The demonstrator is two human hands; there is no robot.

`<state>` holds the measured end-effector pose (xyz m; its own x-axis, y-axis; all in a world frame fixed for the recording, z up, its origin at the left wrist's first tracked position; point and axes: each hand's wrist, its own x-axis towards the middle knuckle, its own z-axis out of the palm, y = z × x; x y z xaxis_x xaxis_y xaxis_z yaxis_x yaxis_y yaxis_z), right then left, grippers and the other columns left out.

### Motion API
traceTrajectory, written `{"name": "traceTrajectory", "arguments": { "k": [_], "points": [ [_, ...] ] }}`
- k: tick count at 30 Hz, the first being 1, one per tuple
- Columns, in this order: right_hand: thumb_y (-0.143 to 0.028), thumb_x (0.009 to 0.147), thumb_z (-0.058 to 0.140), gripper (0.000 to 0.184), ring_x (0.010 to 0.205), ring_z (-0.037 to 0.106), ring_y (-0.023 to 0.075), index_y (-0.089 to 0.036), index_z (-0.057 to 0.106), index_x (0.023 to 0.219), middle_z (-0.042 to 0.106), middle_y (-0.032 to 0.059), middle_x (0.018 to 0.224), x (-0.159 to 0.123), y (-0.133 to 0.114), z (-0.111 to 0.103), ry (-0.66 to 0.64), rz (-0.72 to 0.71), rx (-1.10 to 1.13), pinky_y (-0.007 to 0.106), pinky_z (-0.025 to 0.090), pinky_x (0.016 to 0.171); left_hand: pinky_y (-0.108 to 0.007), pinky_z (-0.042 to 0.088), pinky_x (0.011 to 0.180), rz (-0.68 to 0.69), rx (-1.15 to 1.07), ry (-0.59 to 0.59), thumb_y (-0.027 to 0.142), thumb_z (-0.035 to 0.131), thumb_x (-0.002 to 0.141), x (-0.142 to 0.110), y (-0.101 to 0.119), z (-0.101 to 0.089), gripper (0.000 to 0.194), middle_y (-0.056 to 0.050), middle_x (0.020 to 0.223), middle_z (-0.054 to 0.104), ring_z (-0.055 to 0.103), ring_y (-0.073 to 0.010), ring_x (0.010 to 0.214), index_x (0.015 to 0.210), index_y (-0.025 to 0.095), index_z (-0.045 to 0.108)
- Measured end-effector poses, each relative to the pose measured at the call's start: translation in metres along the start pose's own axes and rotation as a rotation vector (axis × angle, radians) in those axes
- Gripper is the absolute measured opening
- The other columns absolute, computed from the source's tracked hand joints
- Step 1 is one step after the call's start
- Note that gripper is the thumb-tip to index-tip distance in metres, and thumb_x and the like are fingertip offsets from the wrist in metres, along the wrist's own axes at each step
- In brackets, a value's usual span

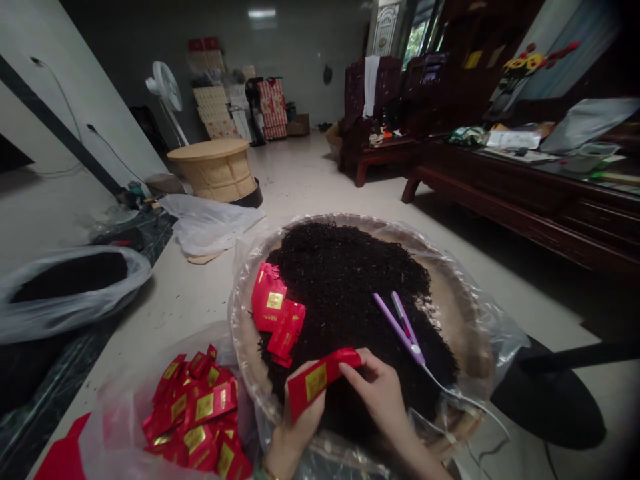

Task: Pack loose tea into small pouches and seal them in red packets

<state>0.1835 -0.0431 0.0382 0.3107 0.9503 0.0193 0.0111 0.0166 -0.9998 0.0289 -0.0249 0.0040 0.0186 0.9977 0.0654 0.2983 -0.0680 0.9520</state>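
A red tea packet with a gold label (pixel 316 381) is held between both hands above the near side of a wide round basket (pixel 473 313). My left hand (pixel 303 417) supports the packet from behind, its fingers mostly hidden by it. With thumb and fingertips, my right hand (pixel 377 387) pinches the packet's right end. Dark loose tea leaves (pixel 345 280) are heaped in the plastic-lined basket. On the leaves, right of my hands, lies a purple heat sealer (pixel 403 327) with its jaws apart and a white cord. Several red packets (pixel 274 300) rest against the basket's left side.
Left of the basket, a clear plastic bag (pixel 117 413) holds many red packets. Another bag of dark leaves (pixel 75 277) stands at far left. A black round base (pixel 555 393) is close on the right. Beyond are a wooden table (pixel 500 193) and a round stool (pixel 215 167).
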Motion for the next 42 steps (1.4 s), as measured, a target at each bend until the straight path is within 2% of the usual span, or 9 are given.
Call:
{"name": "traceTrajectory", "arguments": {
  "k": [4,8,12,16,20,24,30,36,42],
  "points": [
    [-0.052,0.07,0.076,0.034,0.066,0.065,0.0193,-0.019,0.075,0.079,0.073,0.0031,0.071,0.001,-0.006,-0.01,-0.312,0.15,0.195,0.033,0.053,0.071,-0.04,0.056,0.085,-0.026,-0.018,-0.064,0.036,0.074,0.069,-0.003,-0.001,-0.003,0.016,-0.007,0.086,0.077,0.069,-0.03,0.094,0.082,0.025,0.074],
    [-0.056,0.067,0.076,0.037,0.066,0.067,0.0203,-0.02,0.078,0.075,0.074,0.0024,0.069,0.004,-0.012,-0.021,-0.584,0.226,0.199,0.034,0.054,0.073,-0.037,0.056,0.081,0.109,-0.059,-0.372,0.033,0.067,0.075,0.002,0.013,-0.013,0.017,-0.008,0.088,0.077,0.07,-0.0269,0.084,0.084,0.021,0.076],
    [-0.062,0.078,0.064,0.044,0.086,0.07,0.0264,-0.021,0.079,0.087,0.078,0.0059,0.083,0.008,-0.013,-0.029,-0.489,0.138,0.026,0.046,0.048,0.095,-0.036,0.054,0.088,0.052,-0.276,-0.366,0.028,0.065,0.079,0.008,0.016,-0.022,0.023,-0.011,0.107,0.075,0.07,-0.0256,0.097,0.1,0.02,0.072],
    [-0.057,0.088,0.053,0.042,0.098,0.066,0.0273,-0.024,0.078,0.092,0.077,0.0058,0.088,0.006,-0.017,-0.029,-0.428,-0.088,-0.242,0.052,0.033,0.109,-0.043,0.051,0.097,-0.082,-0.67,-0.33,0.046,0.065,0.082,0.01,0.012,-0.027,0.053,-0.016,0.136,0.059,0.061,-0.0308,0.117,0.127,0.02,0.058],
    [-0.045,0.091,0.055,0.031,0.101,0.063,0.0239,-0.023,0.074,0.097,0.074,0.0066,0.092,0.0,-0.028,-0.024,-0.655,-0.254,-0.351,0.038,0.048,0.095,-0.045,0.051,0.097,-0.216,-0.637,-0.296,0.058,0.059,0.083,0.012,0.016,-0.026,0.051,-0.017,0.116,0.071,0.066,-0.032,0.108,0.104,0.014,0.072],
    [-0.04,0.099,0.04,0.036,0.094,0.064,0.0206,-0.022,0.071,0.106,0.074,0.0073,0.095,0.001,-0.026,-0.024,-0.66,-0.346,-0.366,0.034,0.047,0.092,-0.047,0.047,0.102,-0.185,-0.497,-0.373,0.064,0.059,0.08,0.014,0.017,-0.029,0.056,-0.014,0.108,0.075,0.066,-0.032,0.11,0.103,0.015,0.075],
    [-0.053,0.098,0.034,0.052,0.072,0.065,0.0192,-0.021,0.075,0.099,0.075,0.0043,0.081,0.01,-0.028,-0.026,-0.608,-0.144,-0.285,0.032,0.051,0.081,-0.05,0.047,0.102,-0.112,-0.391,-0.277,0.067,0.053,0.081,0.009,0.008,-0.032,0.062,-0.014,0.112,0.073,0.067,-0.031,0.109,0.112,0.017,0.071],
    [-0.055,0.09,0.053,0.05,0.111,0.061,0.0233,-0.02,0.066,0.123,0.069,0.0088,0.118,0.012,-0.046,-0.027,-0.916,-0.067,-0.054,0.038,0.038,0.107,-0.046,0.054,0.092,-0.173,-0.344,-0.215,0.072,0.048,0.08,0.006,-0.002,-0.028,0.067,-0.014,0.105,0.076,0.071,-0.0311,0.1,0.104,0.015,0.074],
    [-0.068,0.088,0.044,0.067,0.114,0.059,0.0248,-0.019,0.058,0.132,0.065,0.0115,0.127,0.004,-0.021,-0.028,-0.815,0.228,0.076,0.045,0.035,0.109,-0.043,0.056,0.091,-0.183,-0.273,-0.249,0.074,0.049,0.079,0.008,0.004,-0.03,0.068,-0.012,0.105,0.076,0.071,-0.0298,0.099,0.104,0.017,0.075]
  ]
}}
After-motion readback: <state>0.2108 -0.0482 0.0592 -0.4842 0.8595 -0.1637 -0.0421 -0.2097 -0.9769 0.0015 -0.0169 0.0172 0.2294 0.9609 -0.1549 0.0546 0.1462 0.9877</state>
